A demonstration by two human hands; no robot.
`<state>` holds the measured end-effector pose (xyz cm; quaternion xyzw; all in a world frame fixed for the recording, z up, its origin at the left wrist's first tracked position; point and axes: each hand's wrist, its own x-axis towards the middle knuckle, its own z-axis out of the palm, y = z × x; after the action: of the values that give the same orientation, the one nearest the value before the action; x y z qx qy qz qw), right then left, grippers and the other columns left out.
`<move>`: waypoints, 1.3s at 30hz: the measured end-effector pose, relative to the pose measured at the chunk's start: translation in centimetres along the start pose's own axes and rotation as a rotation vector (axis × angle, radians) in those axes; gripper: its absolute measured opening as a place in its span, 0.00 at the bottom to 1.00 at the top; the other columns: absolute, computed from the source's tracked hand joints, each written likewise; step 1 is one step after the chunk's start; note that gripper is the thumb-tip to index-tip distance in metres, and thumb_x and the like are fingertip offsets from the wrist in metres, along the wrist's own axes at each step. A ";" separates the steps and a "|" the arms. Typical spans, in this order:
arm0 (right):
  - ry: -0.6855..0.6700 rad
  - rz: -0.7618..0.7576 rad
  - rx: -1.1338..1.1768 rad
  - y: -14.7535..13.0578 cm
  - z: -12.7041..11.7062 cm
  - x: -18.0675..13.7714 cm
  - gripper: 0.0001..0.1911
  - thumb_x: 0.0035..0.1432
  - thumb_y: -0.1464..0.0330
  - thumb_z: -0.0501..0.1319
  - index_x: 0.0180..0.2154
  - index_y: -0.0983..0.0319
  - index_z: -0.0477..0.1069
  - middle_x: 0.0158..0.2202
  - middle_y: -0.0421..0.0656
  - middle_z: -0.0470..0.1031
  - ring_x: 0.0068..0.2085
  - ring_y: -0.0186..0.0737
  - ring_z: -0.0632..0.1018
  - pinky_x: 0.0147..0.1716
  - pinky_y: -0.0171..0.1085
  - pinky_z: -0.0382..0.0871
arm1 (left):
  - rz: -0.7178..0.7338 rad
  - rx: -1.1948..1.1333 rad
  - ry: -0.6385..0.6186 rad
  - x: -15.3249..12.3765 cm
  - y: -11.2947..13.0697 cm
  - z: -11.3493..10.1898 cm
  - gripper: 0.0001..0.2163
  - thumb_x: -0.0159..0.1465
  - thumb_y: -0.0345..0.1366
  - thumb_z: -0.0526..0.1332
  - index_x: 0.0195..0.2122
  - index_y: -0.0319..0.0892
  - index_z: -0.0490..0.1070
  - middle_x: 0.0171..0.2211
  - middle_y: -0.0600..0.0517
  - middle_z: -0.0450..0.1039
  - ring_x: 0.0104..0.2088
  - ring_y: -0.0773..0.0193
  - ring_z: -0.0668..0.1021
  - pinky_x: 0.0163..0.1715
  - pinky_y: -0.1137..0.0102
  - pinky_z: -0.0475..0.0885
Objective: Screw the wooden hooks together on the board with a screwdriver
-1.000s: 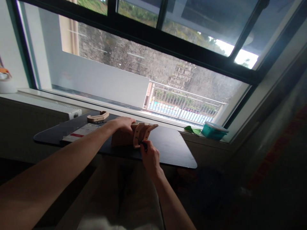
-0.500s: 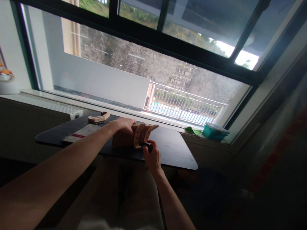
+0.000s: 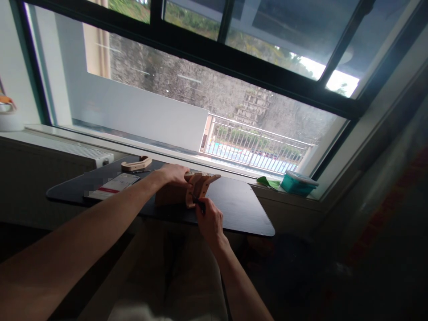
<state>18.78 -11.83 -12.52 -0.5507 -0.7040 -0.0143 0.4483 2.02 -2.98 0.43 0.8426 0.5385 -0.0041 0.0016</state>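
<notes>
A brown wooden assembly [image 3: 170,195] stands on a dark table [image 3: 245,211], with a curved, drilled side piece [image 3: 190,191] at its right end. Across its top lies my left hand [image 3: 176,174], gripping it; the far fingers are partly hidden. My right hand [image 3: 211,218] is closed round the black handle of a screwdriver [image 3: 201,205]. The screwdriver's tip points left at the drilled side piece, but the contact point is too small to make out.
At the table's far left lie a pale curved wooden piece [image 3: 136,166] and a white-and-red booklet or packet [image 3: 115,185]. A teal lidded box [image 3: 298,183] and a green leaf-shaped item [image 3: 268,182] sit on the windowsill. A radiator [image 3: 67,147] stands behind the left side.
My right hand has shifted slightly left and turned, and the screwdriver handle now tilts more steeply. The left hand keeps its hold on the wooden assembly.
</notes>
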 end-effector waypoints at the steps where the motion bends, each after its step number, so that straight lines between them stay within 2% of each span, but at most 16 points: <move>1: -0.002 -0.006 -0.003 -0.1 0.0 0.0 0.10 0.60 0.66 0.55 0.42 0.59 0.71 0.36 0.43 0.79 0.35 0.42 0.78 0.35 0.36 0.67 | -0.004 0.004 0.002 0.0 0.1 0.0 0.17 0.65 0.42 0.58 0.52 0.40 0.67 0.50 0.46 0.70 0.46 0.58 0.75 0.45 0.57 0.73; 5: -0.007 -0.016 -0.001 -0.6 0.0 -0.1 0.11 0.60 0.67 0.54 0.43 0.58 0.71 0.39 0.43 0.79 0.37 0.42 0.79 0.36 0.36 0.67 | -0.030 0.023 -0.003 0.1 0.4 0.0 0.17 0.65 0.42 0.58 0.52 0.40 0.67 0.50 0.46 0.70 0.46 0.58 0.75 0.45 0.57 0.73; 9: -0.007 0.000 0.014 -0.9 0.1 0.1 0.12 0.60 0.66 0.54 0.43 0.59 0.71 0.37 0.44 0.79 0.36 0.43 0.79 0.36 0.37 0.67 | -0.062 0.033 0.012 0.1 0.5 0.1 0.17 0.65 0.42 0.58 0.52 0.40 0.67 0.50 0.46 0.70 0.46 0.58 0.75 0.45 0.56 0.73; 12: -0.006 0.008 0.043 -1.0 0.1 0.2 0.12 0.59 0.68 0.54 0.43 0.60 0.71 0.38 0.45 0.79 0.38 0.43 0.79 0.38 0.38 0.68 | -0.069 0.027 0.031 0.1 0.5 0.3 0.23 0.62 0.52 0.58 0.51 0.39 0.68 0.49 0.43 0.72 0.47 0.54 0.75 0.47 0.55 0.71; 14: -0.003 0.018 0.067 -1.0 0.1 0.3 0.11 0.58 0.68 0.55 0.43 0.59 0.72 0.38 0.44 0.79 0.38 0.43 0.79 0.38 0.38 0.68 | -0.074 0.023 0.041 0.2 0.5 0.4 0.30 0.56 0.61 0.57 0.49 0.40 0.69 0.48 0.40 0.74 0.48 0.48 0.76 0.47 0.55 0.70; 16: 0.007 0.046 0.096 -0.8 0.3 0.4 0.11 0.59 0.66 0.56 0.42 0.59 0.72 0.36 0.44 0.79 0.37 0.43 0.79 0.37 0.38 0.68 | -0.081 0.025 0.055 0.4 0.3 0.5 0.33 0.52 0.65 0.57 0.48 0.42 0.70 0.48 0.39 0.75 0.49 0.45 0.75 0.47 0.57 0.69; 22: 0.062 0.187 0.193 0.4 1.3 1.1 0.16 0.64 0.59 0.49 0.38 0.61 0.71 0.25 0.40 0.78 0.26 0.37 0.77 0.27 0.34 0.68 | -0.075 0.032 0.067 0.8 -0.2 0.7 0.34 0.48 0.66 0.55 0.46 0.47 0.71 0.49 0.41 0.76 0.49 0.46 0.76 0.44 0.62 0.69; 28: 0.065 0.167 0.163 -0.1 0.7 0.7 0.12 0.61 0.62 0.54 0.40 0.59 0.71 0.34 0.41 0.79 0.35 0.40 0.78 0.35 0.36 0.69 | -0.068 0.029 0.067 0.8 -0.3 0.7 0.34 0.47 0.66 0.55 0.47 0.47 0.71 0.48 0.41 0.76 0.48 0.46 0.77 0.43 0.62 0.69; 31: 0.029 0.085 0.109 -0.5 0.1 0.2 0.12 0.58 0.67 0.55 0.44 0.58 0.71 0.38 0.42 0.78 0.37 0.41 0.78 0.37 0.37 0.68 | -0.065 0.030 0.068 0.9 -0.3 0.8 0.34 0.47 0.67 0.56 0.46 0.47 0.71 0.49 0.41 0.76 0.49 0.46 0.76 0.44 0.62 0.69; 35: -0.028 -0.012 0.062 -0.7 -0.1 0.0 0.11 0.59 0.67 0.55 0.41 0.57 0.74 0.40 0.44 0.78 0.41 0.41 0.77 0.41 0.36 0.66 | -0.069 0.030 0.067 1.0 -0.4 0.8 0.33 0.47 0.67 0.56 0.46 0.48 0.71 0.49 0.42 0.76 0.49 0.47 0.76 0.45 0.63 0.69; 39: 0.005 0.069 0.042 -0.6 0.4 0.5 0.10 0.60 0.65 0.56 0.41 0.57 0.73 0.37 0.43 0.79 0.38 0.42 0.78 0.38 0.36 0.66 | -0.060 0.030 0.062 0.9 -0.3 0.7 0.32 0.50 0.65 0.57 0.45 0.46 0.71 0.48 0.41 0.76 0.49 0.46 0.76 0.45 0.61 0.70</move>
<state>18.09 -11.50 -12.13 -0.5651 -0.6836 0.0148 0.4617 2.13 -2.05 -0.31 0.8258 0.5630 0.0139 -0.0279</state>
